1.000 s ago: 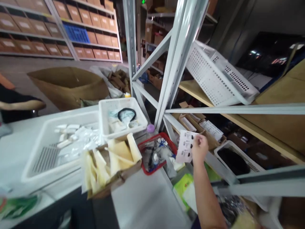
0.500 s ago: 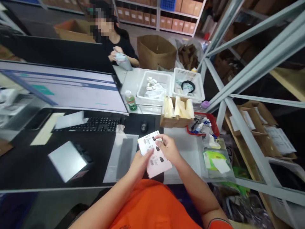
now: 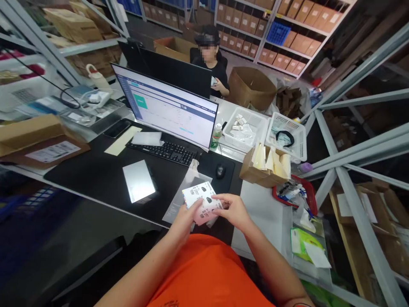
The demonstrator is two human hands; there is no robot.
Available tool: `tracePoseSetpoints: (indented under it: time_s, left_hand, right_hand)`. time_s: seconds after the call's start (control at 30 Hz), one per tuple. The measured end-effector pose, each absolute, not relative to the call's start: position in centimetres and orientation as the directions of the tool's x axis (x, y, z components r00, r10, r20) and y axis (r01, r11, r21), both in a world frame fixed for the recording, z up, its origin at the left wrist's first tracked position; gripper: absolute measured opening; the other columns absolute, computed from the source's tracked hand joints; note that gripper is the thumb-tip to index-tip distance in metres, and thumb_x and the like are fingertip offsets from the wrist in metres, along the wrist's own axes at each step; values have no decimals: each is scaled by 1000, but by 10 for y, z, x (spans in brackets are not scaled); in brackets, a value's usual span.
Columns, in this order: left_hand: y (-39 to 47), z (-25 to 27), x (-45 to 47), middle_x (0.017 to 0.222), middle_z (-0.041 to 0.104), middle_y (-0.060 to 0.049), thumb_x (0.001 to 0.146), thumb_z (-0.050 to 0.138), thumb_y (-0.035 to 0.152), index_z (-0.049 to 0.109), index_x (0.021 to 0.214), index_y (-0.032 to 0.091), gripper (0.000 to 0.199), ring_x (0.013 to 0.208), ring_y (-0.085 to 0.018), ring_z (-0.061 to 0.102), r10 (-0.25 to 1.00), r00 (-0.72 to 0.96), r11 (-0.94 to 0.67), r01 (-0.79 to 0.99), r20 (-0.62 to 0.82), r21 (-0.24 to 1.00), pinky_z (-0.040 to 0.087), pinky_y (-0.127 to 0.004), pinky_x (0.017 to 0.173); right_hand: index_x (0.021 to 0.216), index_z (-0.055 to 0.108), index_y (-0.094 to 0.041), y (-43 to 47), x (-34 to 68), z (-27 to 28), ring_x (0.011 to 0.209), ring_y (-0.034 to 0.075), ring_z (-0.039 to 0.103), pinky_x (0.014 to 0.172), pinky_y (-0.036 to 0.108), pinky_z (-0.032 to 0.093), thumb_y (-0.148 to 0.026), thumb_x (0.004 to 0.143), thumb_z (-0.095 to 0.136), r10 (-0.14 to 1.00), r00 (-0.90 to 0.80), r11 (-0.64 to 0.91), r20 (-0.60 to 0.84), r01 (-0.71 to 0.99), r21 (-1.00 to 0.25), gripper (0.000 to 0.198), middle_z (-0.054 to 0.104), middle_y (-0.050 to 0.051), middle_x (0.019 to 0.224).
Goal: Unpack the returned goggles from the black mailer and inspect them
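Observation:
A white printed sheet (image 3: 198,192) with small black pictures and barcodes is held up in front of my orange shirt. My left hand (image 3: 185,219) grips its lower left side, thumb on top and the other fingers hidden beneath. At the right edge, my right hand (image 3: 236,212) has its thumb and forefinger closed on the paper. Below the sheet, a clear plastic bag (image 3: 174,209) lies on the black desk mat. A pale flat rectangular packet (image 3: 139,181), glossy with glare, lies farther left.
Beyond the keyboard (image 3: 179,152) stands a monitor (image 3: 166,106). A mouse (image 3: 220,170), a carton of envelopes (image 3: 255,172), white baskets (image 3: 228,132) and a red basket (image 3: 311,196) lie ahead and right. A co-worker (image 3: 220,81) sits across; metal frame bars (image 3: 351,196) rise at right.
The view has swung left, bringing in the left shelf and an open carton. My right hand has slid from the sheet's upper part to its lower right edge. Less of the sheet's lower end shows.

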State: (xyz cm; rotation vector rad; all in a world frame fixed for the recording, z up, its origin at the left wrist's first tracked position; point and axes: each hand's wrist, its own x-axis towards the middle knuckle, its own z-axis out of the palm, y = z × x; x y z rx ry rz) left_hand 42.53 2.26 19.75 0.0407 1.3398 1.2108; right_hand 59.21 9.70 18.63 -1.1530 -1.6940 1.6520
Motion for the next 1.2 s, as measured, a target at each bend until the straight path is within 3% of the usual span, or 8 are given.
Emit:
tracePoseSetpoints:
  time_s: [0.13, 0.27, 0.5, 0.67, 0.83, 0.97, 1.1, 1.2]
  left_hand:
    - [16, 204, 411, 105, 78, -15, 92, 66, 20, 74, 110, 9, 22, 83, -20, 76, 660, -209, 420, -694, -722, 585, 58, -21, 67]
    - [15, 204, 403, 103, 78, -14, 92, 63, 11, 74, 107, 8, 18, 81, -18, 75, 646, -207, 384, -744, -734, 547, 60, -21, 72]
    - [18, 207, 391, 95, 78, -15, 92, 63, 10, 73, 104, 5, 16, 75, -19, 75, 623, -163, 424, -751, -765, 506, 61, -25, 68]
    - [25, 212, 391, 90, 78, -15, 93, 63, 15, 72, 99, 7, 13, 65, -17, 73, 575, -138, 498, -723, -806, 479, 57, -21, 56]
    - [31, 207, 398, 85, 78, -16, 93, 63, 18, 71, 101, 5, 17, 61, -18, 72, 549, -128, 614, -609, -826, 502, 55, -22, 53]
    - [36, 201, 406, 89, 78, -17, 92, 64, 15, 69, 107, 5, 19, 66, -19, 73, 552, -109, 675, -524, -827, 520, 57, -23, 58]
    - [43, 199, 418, 86, 77, -18, 91, 64, 14, 67, 108, 3, 21, 66, -23, 73, 504, -84, 751, -448, -859, 484, 58, -27, 56]
    - [48, 195, 428, 83, 76, -17, 91, 65, 15, 65, 112, 3, 25, 63, -24, 72, 491, -94, 779, -399, -866, 484, 57, -29, 54]
  right_hand:
    - [92, 82, -21, 94, 575, 188, 68, 19, 69, 66, 29, 55, -23, 70, 81, 861, -501, 39, -90, 242, -969, 22, 76, 4, 85]
    - [91, 81, -24, 89, 565, 189, 71, 20, 70, 68, 29, 56, -21, 74, 81, 869, -493, 176, 37, 239, -955, 17, 76, 4, 88]
    - [90, 81, -24, 80, 561, 186, 73, 20, 72, 69, 29, 56, -27, 86, 77, 844, -486, 360, 227, 200, -911, 8, 77, 4, 84]
    - [90, 81, -23, 74, 567, 186, 76, 21, 74, 73, 29, 58, -32, 91, 72, 856, -453, 362, 248, 184, -914, 13, 77, 4, 85]
    - [94, 79, -17, 68, 577, 187, 66, 18, 73, 61, 24, 59, -46, 89, 75, 914, -363, 269, 182, 205, -941, 29, 77, 5, 82]
    - [88, 78, -18, 66, 590, 186, 63, 16, 71, 58, 21, 55, -41, 91, 74, 933, -300, 272, 199, 227, -935, 23, 76, 3, 76]
    - [90, 79, -19, 59, 607, 183, 80, 17, 74, 76, 22, 55, -25, 92, 73, 920, -257, 358, 295, 247, -901, 9, 77, 4, 88]
    - [88, 79, -18, 48, 621, 186, 103, 19, 70, 88, 24, 53, -19, 88, 76, 914, -222, 397, 341, 301, -867, 4, 73, 7, 115]
